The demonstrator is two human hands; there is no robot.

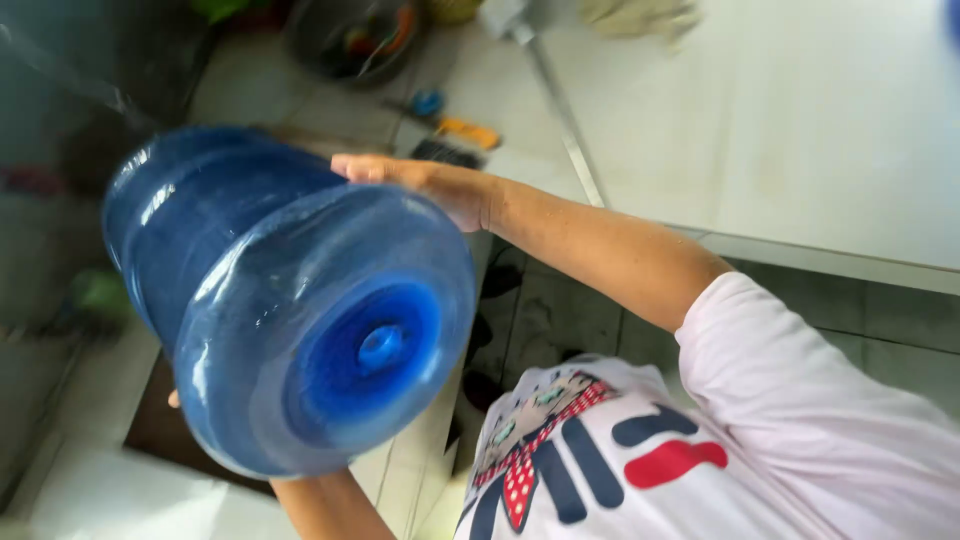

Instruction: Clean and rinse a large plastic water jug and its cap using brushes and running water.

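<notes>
The big blue water jug (290, 300) fills your left side, blocking reach to the floor beneath. Beyond it, a brush (447, 153), an orange tool (468, 132) and a dark bowl (350, 40) crowd the floor. The white surface (800, 110) to your right lies open.

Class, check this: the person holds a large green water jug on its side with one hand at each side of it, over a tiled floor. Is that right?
Not quite. The head view shows the water jug is blue, not green. The rest stands: it lies on its side, the right hand on one side, the left hand mostly hidden at the other, above the tiled floor.
</notes>
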